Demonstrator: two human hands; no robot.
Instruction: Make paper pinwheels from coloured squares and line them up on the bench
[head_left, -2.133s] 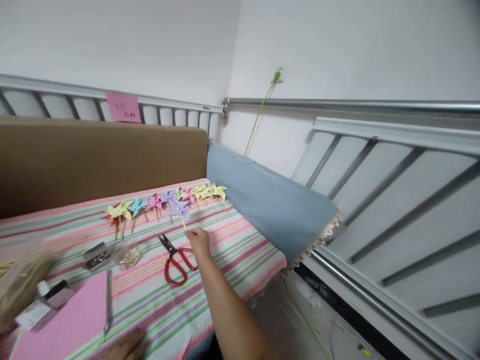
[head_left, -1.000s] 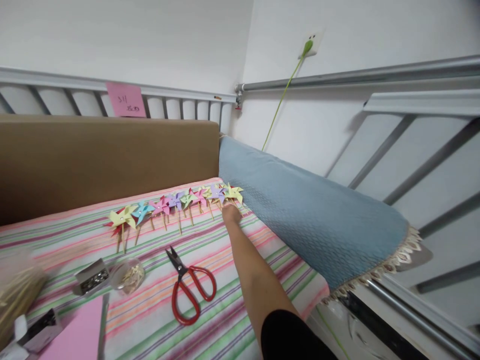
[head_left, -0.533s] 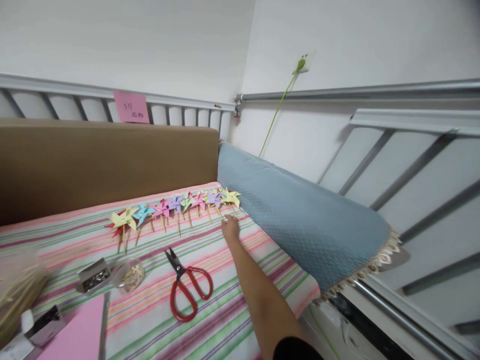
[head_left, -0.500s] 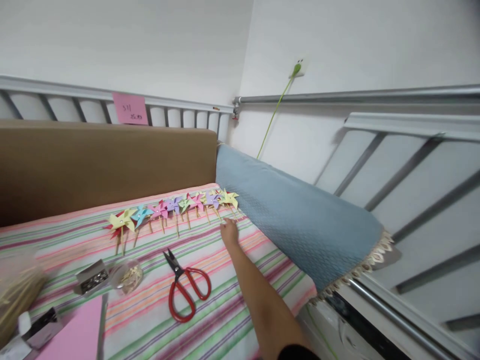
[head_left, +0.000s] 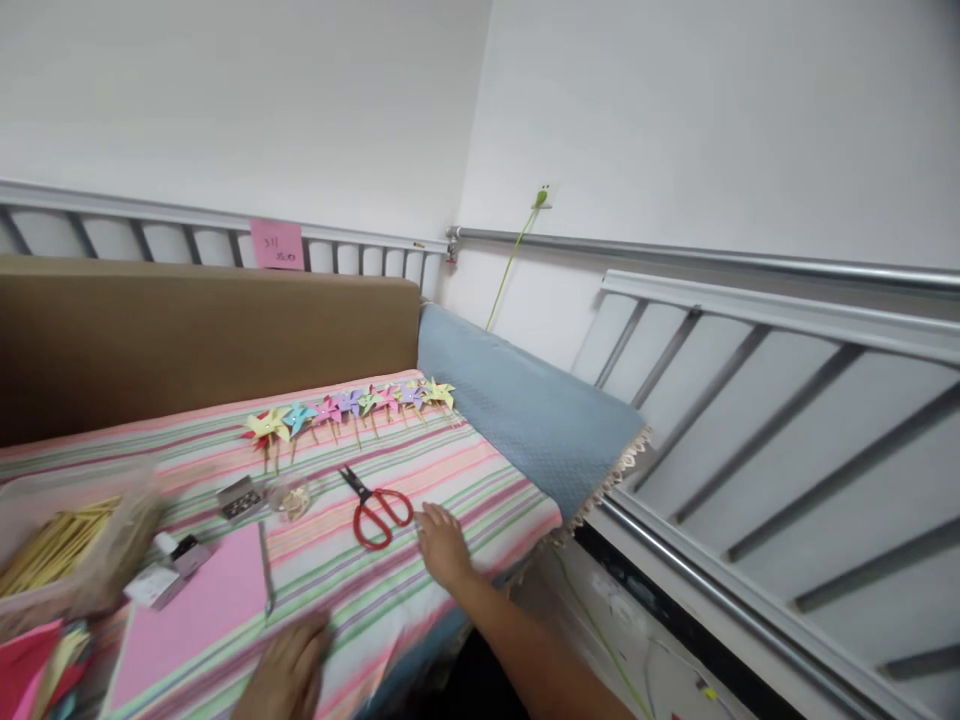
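Note:
My right hand (head_left: 444, 545) rests low over the striped cloth (head_left: 480, 490), just right of the red-handled scissors (head_left: 379, 515); nothing shows in its fingers. Near the bottom edge, my left hand (head_left: 289, 665) lies on the cloth beside a pink board (head_left: 195, 600), its fingers stretched out and somewhat blurred. Paper pinwheels (head_left: 349, 402) on thin sticks form a row along the back. Left of the scissors are a round clear container of small pale pieces (head_left: 292, 500) and a little box of small metal pieces (head_left: 240, 498).
A clear bin of thin sticks (head_left: 64, 545) stands at the left, with coloured paper strips (head_left: 45, 660) in front. Small boxes (head_left: 154, 585) lie on the pink board. A brown backboard (head_left: 210, 350) and a blue padded cover (head_left: 517, 400) border the cloth.
My right hand has drawn back from the pinwheels at the far right toward the scissors. My left hand has come into view at the bottom. The camera view has shifted.

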